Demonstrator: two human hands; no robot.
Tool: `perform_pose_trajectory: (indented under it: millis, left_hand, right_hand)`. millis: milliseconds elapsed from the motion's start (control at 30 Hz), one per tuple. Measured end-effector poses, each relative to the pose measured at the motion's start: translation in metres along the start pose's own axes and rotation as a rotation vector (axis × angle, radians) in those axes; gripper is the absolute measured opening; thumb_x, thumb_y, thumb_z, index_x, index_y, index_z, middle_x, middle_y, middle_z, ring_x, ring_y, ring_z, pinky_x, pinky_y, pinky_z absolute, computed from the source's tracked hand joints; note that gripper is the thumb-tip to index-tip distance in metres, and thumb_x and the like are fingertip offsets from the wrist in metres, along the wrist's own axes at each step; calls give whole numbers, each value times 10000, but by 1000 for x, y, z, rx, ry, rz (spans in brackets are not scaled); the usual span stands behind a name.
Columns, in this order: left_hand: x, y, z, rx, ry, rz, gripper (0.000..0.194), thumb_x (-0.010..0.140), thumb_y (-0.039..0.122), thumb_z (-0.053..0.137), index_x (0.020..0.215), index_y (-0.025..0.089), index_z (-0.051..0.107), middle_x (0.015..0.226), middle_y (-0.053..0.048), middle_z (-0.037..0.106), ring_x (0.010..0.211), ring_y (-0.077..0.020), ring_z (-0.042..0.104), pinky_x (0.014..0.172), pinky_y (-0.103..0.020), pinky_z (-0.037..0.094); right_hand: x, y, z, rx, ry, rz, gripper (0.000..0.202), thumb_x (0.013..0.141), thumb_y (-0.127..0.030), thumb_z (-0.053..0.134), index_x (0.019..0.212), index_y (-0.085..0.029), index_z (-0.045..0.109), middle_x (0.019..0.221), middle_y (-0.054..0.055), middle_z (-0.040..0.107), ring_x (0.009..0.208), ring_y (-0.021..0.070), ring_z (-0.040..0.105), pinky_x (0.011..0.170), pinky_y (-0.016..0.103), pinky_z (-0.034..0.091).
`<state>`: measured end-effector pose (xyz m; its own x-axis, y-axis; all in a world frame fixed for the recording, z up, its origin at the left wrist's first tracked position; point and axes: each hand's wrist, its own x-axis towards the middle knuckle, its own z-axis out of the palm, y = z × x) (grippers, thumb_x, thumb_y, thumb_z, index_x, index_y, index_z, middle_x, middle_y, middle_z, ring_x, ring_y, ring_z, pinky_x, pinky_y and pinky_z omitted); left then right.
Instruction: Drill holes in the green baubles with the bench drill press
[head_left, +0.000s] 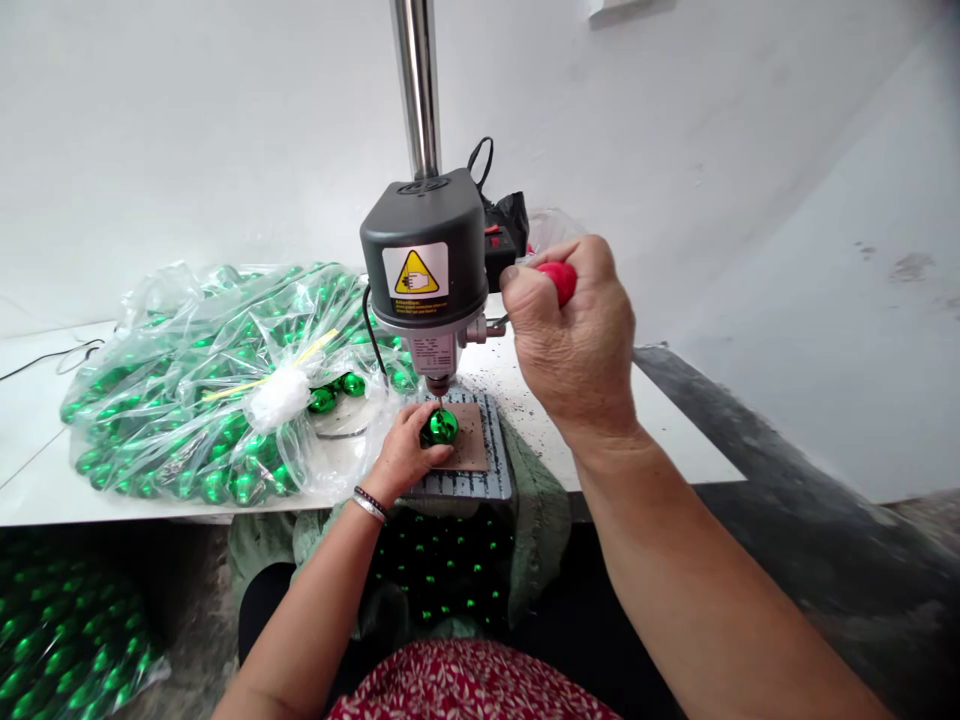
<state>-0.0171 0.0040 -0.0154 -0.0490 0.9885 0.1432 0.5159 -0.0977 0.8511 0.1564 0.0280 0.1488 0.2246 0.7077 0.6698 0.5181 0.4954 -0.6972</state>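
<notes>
My left hand (409, 445) grips a shiny green ball (444, 427) between thumb and fingers. The ball rests on a brown square board (471, 450) lying on the slotted metal base (499, 475) of a drill press (424, 250). Straight above it, the thin drill bit (440, 402) comes down to the top of the ball; whether it has gone in I cannot tell. Raised to the right of the machine's dark head, my right hand (574, 340) is closed round the red knob (559, 280) of the feed lever.
A large clear plastic bag (225, 370) of green balls covers the table's left side. Below the base, an open green sack (536, 520) holds many more balls. Another bag of balls (67, 620) sits on the floor at left. Dark shavings dot the white table (660, 440).
</notes>
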Motion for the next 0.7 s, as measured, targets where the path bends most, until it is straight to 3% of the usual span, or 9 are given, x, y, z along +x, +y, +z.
perform_pose_trajectory:
  millis: [167,333,500,700]
  left_hand:
    - [-6,2,0,52,-60,32,516,766,347,689,1253,201,595,1230,-88,632,1135,-259,570,1034,-387,424]
    - [-5,7,3,13,-22,-73,464,748,331,675,1187,193,619,1002,-25,688,918,-206,614,889,-325,483]
    - [6,4,-5,-86,-36,-162,444,732,378,670,1122,165,661,1025,-36,706,1012,-231,617,970,-359,451]
    - [14,-2,-14,-141,-82,-189,569,723,394,690,1228,139,635,1226,-98,672,1171,-273,578,1086,-421,368]
  right_hand:
    - [0,-2,0,-5,-4,27,262,874,-450,481,791,-205,443,726,-16,521,644,64,473,592,234,425]
    - [-1,-1,1,13,11,16,271,868,-453,487,776,-205,433,691,-26,508,606,54,444,563,220,405]
    - [-1,0,2,-27,22,-4,242,891,-429,461,788,-213,423,678,-33,490,607,57,457,574,218,420]
    - [-1,-2,1,-73,9,-6,209,894,-388,465,789,-215,413,698,-30,488,646,62,488,598,219,430]
